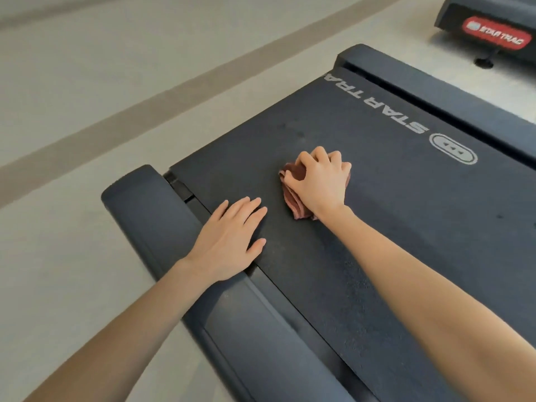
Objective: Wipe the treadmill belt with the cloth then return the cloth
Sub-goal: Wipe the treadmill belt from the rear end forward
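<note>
Soft even daylight, faint shadows, slight softness (wide-angle bending at edges)

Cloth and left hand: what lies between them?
Head view: only bare belt lies between the left hand and the cloth, which the right hand grips.

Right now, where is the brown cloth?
In the head view, the cloth lies bunched on the treadmill belt near the middle of the picture, gripped under the right hand, with the left hand flat beside it.
</note>
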The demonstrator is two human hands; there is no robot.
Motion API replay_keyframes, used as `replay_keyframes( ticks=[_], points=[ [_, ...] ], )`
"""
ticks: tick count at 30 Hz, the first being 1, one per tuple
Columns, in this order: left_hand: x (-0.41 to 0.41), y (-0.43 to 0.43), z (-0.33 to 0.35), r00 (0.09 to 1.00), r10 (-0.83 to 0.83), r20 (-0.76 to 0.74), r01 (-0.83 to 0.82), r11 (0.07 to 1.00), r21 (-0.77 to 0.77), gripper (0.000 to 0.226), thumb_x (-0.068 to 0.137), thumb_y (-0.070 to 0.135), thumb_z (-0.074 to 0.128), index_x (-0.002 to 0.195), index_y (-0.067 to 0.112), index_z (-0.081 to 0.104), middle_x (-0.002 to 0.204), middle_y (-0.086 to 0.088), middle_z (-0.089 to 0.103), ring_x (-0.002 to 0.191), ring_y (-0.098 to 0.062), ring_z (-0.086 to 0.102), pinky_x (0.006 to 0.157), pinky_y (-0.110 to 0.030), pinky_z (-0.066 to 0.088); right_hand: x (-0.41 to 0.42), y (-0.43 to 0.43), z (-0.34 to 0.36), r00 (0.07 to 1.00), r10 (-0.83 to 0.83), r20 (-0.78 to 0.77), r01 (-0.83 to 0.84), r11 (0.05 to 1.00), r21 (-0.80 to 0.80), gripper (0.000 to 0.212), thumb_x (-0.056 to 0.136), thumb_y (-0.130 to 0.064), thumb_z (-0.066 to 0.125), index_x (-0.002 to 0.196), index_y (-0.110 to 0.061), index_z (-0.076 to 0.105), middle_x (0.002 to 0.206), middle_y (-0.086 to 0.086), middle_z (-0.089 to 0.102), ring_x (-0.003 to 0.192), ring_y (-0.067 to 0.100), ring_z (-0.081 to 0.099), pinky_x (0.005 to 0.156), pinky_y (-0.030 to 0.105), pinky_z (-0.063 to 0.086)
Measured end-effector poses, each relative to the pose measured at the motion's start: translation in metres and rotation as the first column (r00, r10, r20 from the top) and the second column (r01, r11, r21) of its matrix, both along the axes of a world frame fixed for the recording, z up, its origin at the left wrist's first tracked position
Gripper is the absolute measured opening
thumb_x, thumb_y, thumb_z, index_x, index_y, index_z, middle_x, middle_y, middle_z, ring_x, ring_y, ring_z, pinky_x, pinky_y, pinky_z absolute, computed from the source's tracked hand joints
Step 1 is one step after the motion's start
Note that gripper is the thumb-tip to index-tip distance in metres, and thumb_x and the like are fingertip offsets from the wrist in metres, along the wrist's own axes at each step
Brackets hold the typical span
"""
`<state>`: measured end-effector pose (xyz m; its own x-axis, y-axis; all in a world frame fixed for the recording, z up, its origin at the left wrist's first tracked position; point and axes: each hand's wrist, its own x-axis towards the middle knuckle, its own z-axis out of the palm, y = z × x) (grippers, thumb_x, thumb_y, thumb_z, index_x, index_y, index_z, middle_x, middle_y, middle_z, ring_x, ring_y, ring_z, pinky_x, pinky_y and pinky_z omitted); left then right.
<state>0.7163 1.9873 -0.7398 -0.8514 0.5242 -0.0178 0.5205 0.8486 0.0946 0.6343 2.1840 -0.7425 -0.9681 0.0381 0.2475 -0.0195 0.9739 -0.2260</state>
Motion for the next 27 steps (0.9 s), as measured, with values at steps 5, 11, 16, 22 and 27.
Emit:
replay_keyframes(
  ticks=[5, 11, 16, 22, 27],
  points=[
    [-0.017, -0.045, 0.028, 0.993, 0.113, 0.020, -0.112, 0.992, -0.057, 0.056, 0.094, 0.040, 0.050, 0.143, 0.014, 0.040, 0.148, -0.005, 0.040, 0.138, -0.023, 0.033, 0.114, -0.043, 0.021, -0.015, -0.041, 0.007, 0.991, 0.130, 0.029, -0.128, 0.990, -0.059, 0.032, 0.086, -0.050, 0.057, 0.098, -0.021, 0.065, 0.106, 0.005, 0.059, 0.100, 0.033, 0.048, 0.083, 0.044, 0.035],
    [-0.038, -0.129, 0.064, 0.982, 0.188, 0.029, -0.189, 0.982, 0.021, 0.046, 0.093, 0.035, 0.046, 0.131, 0.013, 0.055, 0.131, -0.004, 0.058, 0.121, -0.023, 0.053, 0.106, -0.041, 0.034, -0.013, -0.124, 0.030, 0.965, 0.262, -0.002, -0.258, 0.950, -0.174, 0.034, 0.081, -0.051, 0.053, 0.087, -0.020, 0.066, 0.093, 0.001, 0.057, 0.087, 0.028, 0.049, 0.074, 0.040, 0.035],
    [-0.049, -0.199, 0.134, 0.979, 0.206, 0.002, -0.204, 0.970, 0.136, 0.045, 0.085, 0.032, 0.039, 0.114, 0.011, 0.067, 0.109, -0.002, 0.068, 0.096, -0.023, 0.064, 0.091, -0.038, 0.047, -0.011, -0.185, 0.105, 0.969, 0.230, -0.090, -0.246, 0.927, -0.282, 0.033, 0.074, -0.052, 0.051, 0.077, -0.021, 0.064, 0.083, -0.004, 0.055, 0.081, 0.025, 0.048, 0.072, 0.037, 0.037],
    [-0.050, -0.257, 0.250, 0.971, 0.240, 0.004, -0.239, 0.963, 0.124, 0.047, 0.086, 0.032, 0.040, 0.119, 0.009, 0.064, 0.116, -0.004, 0.065, 0.104, -0.023, 0.061, 0.096, -0.041, 0.045, -0.018, -0.237, 0.249, 0.963, 0.258, -0.079, -0.270, 0.906, -0.327, 0.031, 0.075, -0.052, 0.054, 0.079, -0.023, 0.065, 0.088, -0.007, 0.056, 0.084, 0.022, 0.049, 0.075, 0.038, 0.038],
    [-0.060, -0.282, 0.368, 0.967, 0.255, 0.017, -0.255, 0.961, 0.103, 0.049, 0.089, 0.034, 0.039, 0.126, 0.009, 0.059, 0.124, -0.007, 0.060, 0.113, -0.026, 0.057, 0.102, -0.043, 0.039, -0.028, -0.263, 0.376, 0.955, 0.289, -0.063, -0.294, 0.910, -0.292, 0.029, 0.075, -0.050, 0.056, 0.078, -0.022, 0.065, 0.091, -0.010, 0.058, 0.084, 0.020, 0.049, 0.074, 0.036, 0.036]
  ],
)
